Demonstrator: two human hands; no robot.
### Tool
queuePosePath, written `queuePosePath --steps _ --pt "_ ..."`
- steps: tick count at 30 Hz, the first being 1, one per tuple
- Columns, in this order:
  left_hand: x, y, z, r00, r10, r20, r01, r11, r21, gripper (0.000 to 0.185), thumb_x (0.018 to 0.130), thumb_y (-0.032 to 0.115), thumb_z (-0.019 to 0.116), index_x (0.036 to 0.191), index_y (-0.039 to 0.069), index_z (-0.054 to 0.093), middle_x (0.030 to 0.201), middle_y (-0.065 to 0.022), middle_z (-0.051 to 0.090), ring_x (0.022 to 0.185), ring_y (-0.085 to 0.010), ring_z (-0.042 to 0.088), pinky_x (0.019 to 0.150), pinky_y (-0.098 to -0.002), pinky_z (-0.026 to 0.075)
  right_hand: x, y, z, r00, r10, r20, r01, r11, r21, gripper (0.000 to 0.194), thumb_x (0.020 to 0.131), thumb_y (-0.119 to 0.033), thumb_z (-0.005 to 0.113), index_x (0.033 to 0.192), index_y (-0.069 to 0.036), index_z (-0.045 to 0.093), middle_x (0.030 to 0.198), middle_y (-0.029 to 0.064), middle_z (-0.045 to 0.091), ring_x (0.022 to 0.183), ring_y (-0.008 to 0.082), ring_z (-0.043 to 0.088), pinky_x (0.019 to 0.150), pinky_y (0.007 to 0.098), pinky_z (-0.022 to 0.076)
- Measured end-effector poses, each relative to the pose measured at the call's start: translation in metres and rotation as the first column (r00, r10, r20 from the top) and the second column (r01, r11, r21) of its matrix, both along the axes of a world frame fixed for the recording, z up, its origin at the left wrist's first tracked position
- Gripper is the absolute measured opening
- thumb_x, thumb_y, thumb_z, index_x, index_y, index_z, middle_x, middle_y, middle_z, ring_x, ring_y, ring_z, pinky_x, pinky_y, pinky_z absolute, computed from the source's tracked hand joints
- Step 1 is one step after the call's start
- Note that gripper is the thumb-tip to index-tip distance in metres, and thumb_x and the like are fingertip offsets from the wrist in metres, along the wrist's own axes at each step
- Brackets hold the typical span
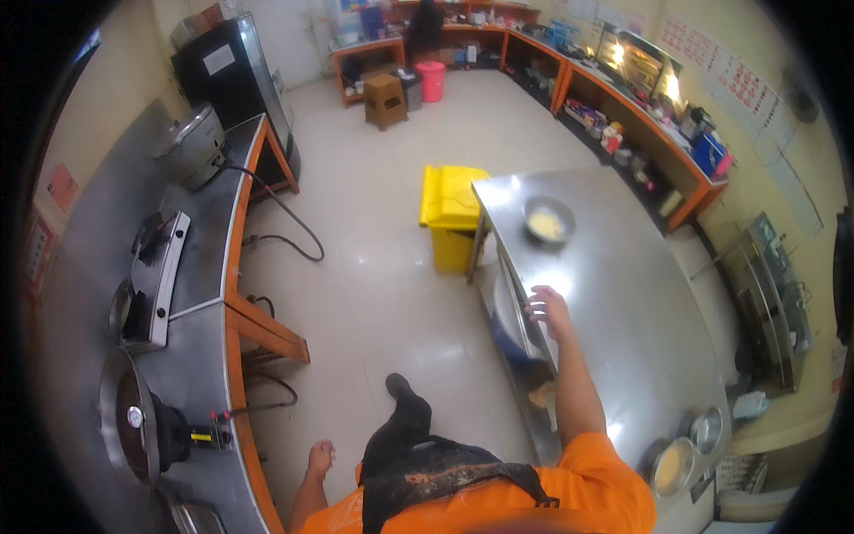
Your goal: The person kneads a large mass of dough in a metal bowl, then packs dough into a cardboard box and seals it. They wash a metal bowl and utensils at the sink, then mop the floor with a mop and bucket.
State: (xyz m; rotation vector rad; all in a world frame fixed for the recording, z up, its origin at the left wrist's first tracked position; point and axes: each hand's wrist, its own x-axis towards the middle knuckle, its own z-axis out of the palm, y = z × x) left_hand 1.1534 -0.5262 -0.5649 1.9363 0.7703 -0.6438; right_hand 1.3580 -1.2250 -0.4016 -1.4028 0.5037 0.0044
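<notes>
My right hand (550, 312) is stretched forward over the near long edge of a stainless steel table (620, 314), fingers apart and holding nothing. I cannot tell whether it touches the edge. Farther along that table sits a metal bowl (549, 220) with pale yellow contents. Low at my left side hangs my left hand (321, 459), loosely curled with nothing visible in it. It is nearest to the orange-framed counter (233, 374). On the table's near right end stand a metal bowl of yellowish contents (669, 467) and a smaller metal bowl (706, 430).
A yellow lidded bin (455, 213) stands against the table's far corner. Gas hoses (300, 230) loop out from the left counter, which carries a burner stove (163, 287) and a wok with a dial thermometer (127, 417). A brown stool (385, 101) and pink bin (432, 81) stand ahead.
</notes>
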Motion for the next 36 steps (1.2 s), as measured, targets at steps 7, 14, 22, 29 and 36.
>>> queuePosePath --steps 7,14,22,29,36 --pt "0.1 0.084 -0.081 0.241 -0.952 -0.188 0.898 0.146 0.415 0.03 0.095 0.027 0.054 0.098 0.002 0.072 0.095 -0.0217 0.071 0.093 -0.0342 0.068 0.079 -0.046 0.055 0.174 -0.079 -0.08 0.829 -0.513 -0.224 0.538 0.84 0.067 0.065 0.098 -0.055 0.051 0.141 -0.008 0.04 0.122 0.0215 0.059 0.103 0.0414 0.063 0.081 0.0536 0.0517" --pt "0.406 0.052 -0.036 0.915 -0.359 0.186 0.314 0.921 0.232 0.034 0.097 0.027 0.054 0.117 0.002 0.066 0.114 -0.023 0.069 0.108 -0.0394 0.064 0.094 -0.0443 0.05 0.232 -0.125 -0.132 0.519 -0.828 -0.211 0.854 0.49 0.176 0.052 0.097 -0.052 0.055 0.132 -0.014 0.048 0.111 0.0137 0.061 0.087 0.0253 0.062 0.052 0.0335 0.0492" --pt "0.681 -0.016 -0.02 0.884 -0.387 0.262 0.359 0.921 0.151 0.045 0.094 0.032 0.061 0.129 0.004 0.062 0.121 -0.0224 0.068 0.114 -0.0374 0.064 0.099 -0.0422 0.049 0.322 -0.096 -0.079 0.498 -0.862 0.089 0.867 0.497 -0.043 0.021 0.097 -0.021 0.05 0.099 -0.003 0.059 0.072 0.0053 0.055 0.058 0.0158 0.053 0.048 0.0282 0.0417" --pt "0.826 -0.016 -0.045 0.833 -0.549 -0.065 0.551 0.812 0.192 0.045 0.094 0.035 0.06 0.128 0.006 0.063 0.127 -0.0209 0.065 0.122 -0.0367 0.059 0.106 -0.0412 0.046 0.561 -0.119 0.008 0.725 -0.66 0.195 0.687 0.714 -0.136 0.014 0.097 -0.019 0.057 0.099 -0.005 0.057 0.078 0.0047 0.056 0.068 0.0156 0.055 0.059 0.0322 0.046" --pt "1.045 -0.01 -0.027 0.821 -0.559 -0.116 0.569 0.781 0.258 0.041 0.093 0.033 0.059 0.124 0.006 0.065 0.13 -0.0192 0.064 0.123 -0.0366 0.059 0.106 -0.0412 0.046 0.909 -0.096 -0.002 0.841 -0.408 0.355 0.406 0.91 0.083 0.01 0.099 -0.017 0.056 0.096 -0.008 0.054 0.08 0.0038 0.061 0.069 0.0159 0.059 0.064 0.0335 0.0508"
